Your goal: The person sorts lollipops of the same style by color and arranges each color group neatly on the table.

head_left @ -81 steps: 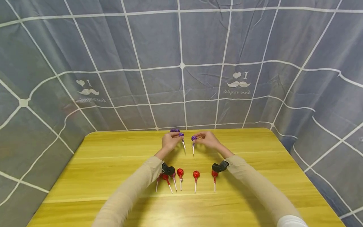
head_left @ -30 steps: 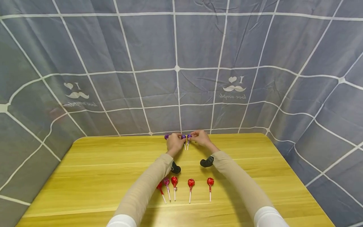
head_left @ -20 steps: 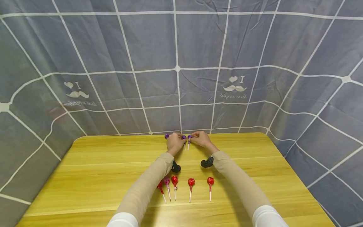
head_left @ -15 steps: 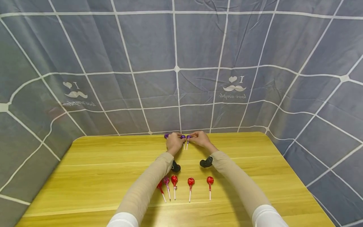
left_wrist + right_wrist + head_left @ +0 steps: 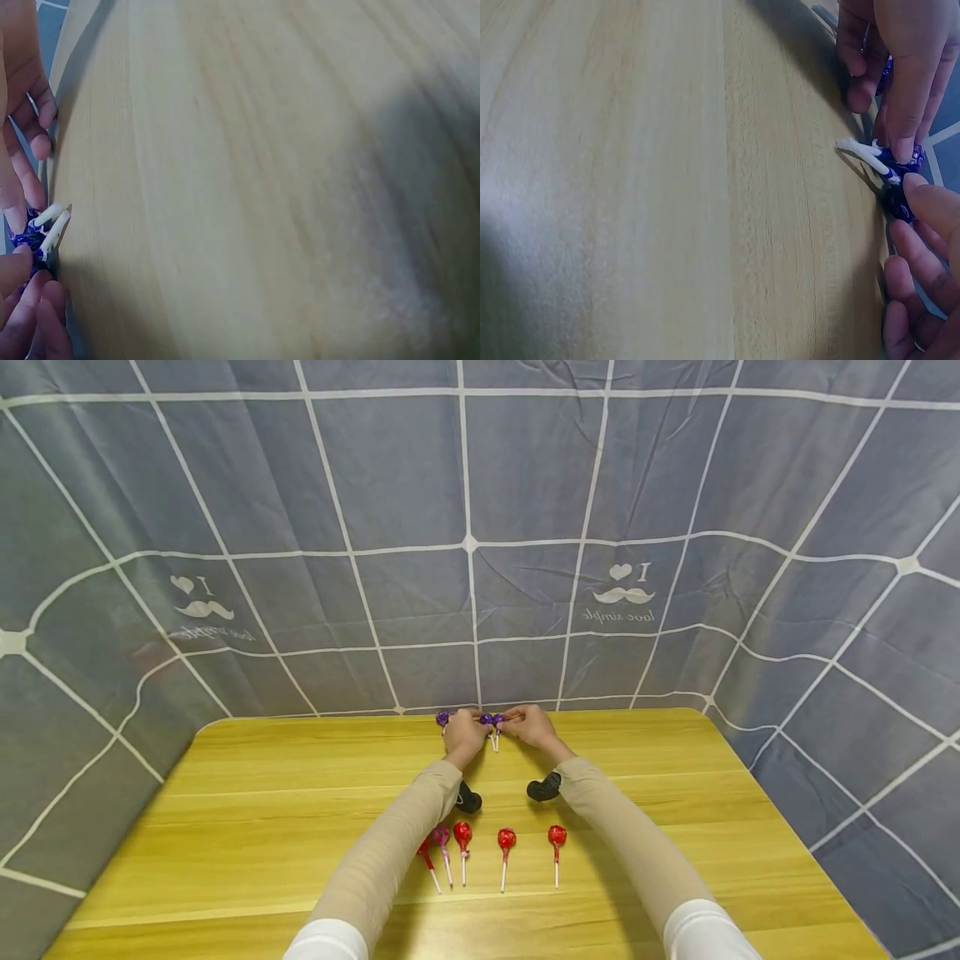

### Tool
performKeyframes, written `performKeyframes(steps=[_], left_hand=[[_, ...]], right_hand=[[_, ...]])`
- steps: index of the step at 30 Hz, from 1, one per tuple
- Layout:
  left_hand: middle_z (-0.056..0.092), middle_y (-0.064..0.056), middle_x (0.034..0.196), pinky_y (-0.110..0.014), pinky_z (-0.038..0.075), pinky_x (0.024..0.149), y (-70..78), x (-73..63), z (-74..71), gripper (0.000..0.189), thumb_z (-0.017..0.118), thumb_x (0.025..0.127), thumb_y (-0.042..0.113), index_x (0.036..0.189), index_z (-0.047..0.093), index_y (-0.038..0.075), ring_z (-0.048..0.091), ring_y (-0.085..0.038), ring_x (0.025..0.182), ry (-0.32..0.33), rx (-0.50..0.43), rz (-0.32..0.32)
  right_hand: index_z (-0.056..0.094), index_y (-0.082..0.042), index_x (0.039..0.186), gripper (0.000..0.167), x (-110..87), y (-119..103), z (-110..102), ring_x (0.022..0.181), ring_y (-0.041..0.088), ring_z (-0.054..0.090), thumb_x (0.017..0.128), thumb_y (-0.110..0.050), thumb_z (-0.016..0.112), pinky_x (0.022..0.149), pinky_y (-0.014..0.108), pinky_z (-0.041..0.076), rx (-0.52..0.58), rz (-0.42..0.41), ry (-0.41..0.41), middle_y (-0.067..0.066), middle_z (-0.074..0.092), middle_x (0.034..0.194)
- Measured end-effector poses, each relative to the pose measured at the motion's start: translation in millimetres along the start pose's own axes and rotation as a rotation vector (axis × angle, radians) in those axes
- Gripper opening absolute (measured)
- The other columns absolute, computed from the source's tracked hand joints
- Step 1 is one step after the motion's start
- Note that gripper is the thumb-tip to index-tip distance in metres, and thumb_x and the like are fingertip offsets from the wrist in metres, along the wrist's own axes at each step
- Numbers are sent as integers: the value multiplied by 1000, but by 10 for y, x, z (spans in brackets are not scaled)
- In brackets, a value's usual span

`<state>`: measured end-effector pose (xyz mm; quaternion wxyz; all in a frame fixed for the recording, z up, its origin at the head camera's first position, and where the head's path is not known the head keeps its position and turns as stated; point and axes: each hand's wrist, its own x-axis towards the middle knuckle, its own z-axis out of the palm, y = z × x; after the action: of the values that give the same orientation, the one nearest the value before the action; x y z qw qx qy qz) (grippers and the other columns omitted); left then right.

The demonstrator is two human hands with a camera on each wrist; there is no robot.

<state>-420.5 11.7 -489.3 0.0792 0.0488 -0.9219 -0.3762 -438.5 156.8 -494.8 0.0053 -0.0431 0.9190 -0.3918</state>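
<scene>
1. Nearest me: my left sleeve [image 5: 386, 852] and right sleeve [image 5: 633, 839], both beige, reach in over the table [image 5: 262, 810], white cloth showing at the elbow end of each.
2. Between the sleeves, a row on the wood, sticks toward me. From the left: first red lollipop [image 5: 426, 853], head partly hidden by my left sleeve; pink lollipop [image 5: 441, 835] just beside it; second red lollipop [image 5: 462, 832] next to the pink; third red lollipop [image 5: 507, 837] apart; fourth red lollipop [image 5: 557, 835] apart again, at the right end.
3. Farther out, a black left wrist unit [image 5: 468, 799] and right wrist unit [image 5: 544, 787] sit at my cuffs.
4. Left hand [image 5: 462, 737], near the far edge: thumb and fingers pinch the left purple lollipop [image 5: 487, 719] by its wrapped head.
5. Right hand [image 5: 530, 727], facing the left: thumb and fingers pinch the right purple lollipop [image 5: 898, 202], likewise at the head. Its spare fingers are loosely curled in the right wrist view.
6. The two held heads are side by side at the far edge, white sticks pointing back over the wood and converging. Cannot tell whether the stick ends touch, nor whether the heads bear on the wood.
7. Third purple lollipop [image 5: 442, 718]: left of my left hand, at the far edge, partly hidden by it.
8. Farthest: grey curtain [image 5: 405, 593] with white grid lines and mirrored lettering.
</scene>
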Motion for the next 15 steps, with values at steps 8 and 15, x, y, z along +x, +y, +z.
performKeyframes(steps=[8,15], left_hand=[[74,-10,103,-44,51,83,-14,-85,-44,33,75,83,21,113,72,11,68,-33,99,-3,-21,19],[75,-10,98,-38,54,72,-2,-179,-123,30,73,85,20,113,72,10,72,-25,90,-26,-38,28]], right_hand=[[71,-3,110,33,-65,23,-28,87,25,70,86,-25,72,64,21,45,-12,3,9,15,74,100],[70,-2,111,34,-184,65,-117,74,20,69,86,-24,72,59,20,45,7,1,13,17,74,98]])
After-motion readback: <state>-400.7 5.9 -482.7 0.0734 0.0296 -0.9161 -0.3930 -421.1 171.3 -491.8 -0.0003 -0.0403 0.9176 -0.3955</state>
